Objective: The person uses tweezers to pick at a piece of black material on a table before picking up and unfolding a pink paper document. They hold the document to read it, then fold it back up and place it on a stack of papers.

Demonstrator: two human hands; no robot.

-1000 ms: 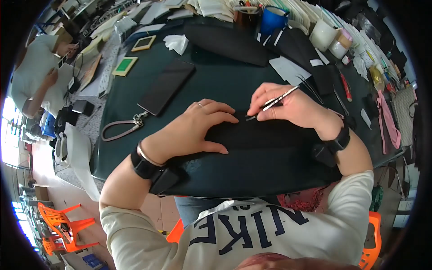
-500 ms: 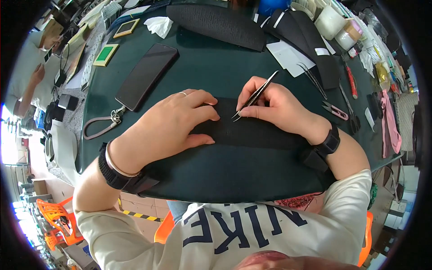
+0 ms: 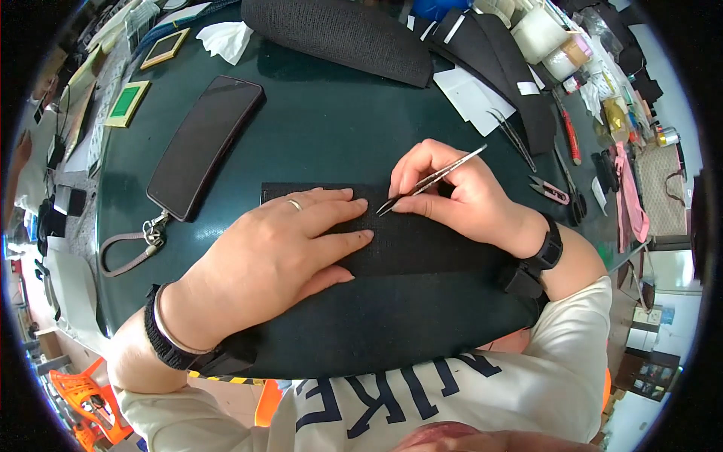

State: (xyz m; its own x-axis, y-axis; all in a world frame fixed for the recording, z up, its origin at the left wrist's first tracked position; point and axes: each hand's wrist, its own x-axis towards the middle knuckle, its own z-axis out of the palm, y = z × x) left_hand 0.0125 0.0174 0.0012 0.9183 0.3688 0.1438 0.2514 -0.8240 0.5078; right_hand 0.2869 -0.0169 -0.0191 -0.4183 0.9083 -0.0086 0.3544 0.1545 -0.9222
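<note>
Lying flat beneath right grip (image 3: 476, 200) and tweezers (image 3: 443, 176): black strip (image 3: 429, 245).

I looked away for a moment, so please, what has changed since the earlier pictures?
The left hand now lies further right along the black strip, whose left end shows beyond it. The tweezers lean flatter; the right hand still holds them. The phone stays on the table.

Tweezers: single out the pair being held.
The tweezers in the right hand, tips at the black strip; the other pair lies on the dark green table, no hand touching it.
</note>
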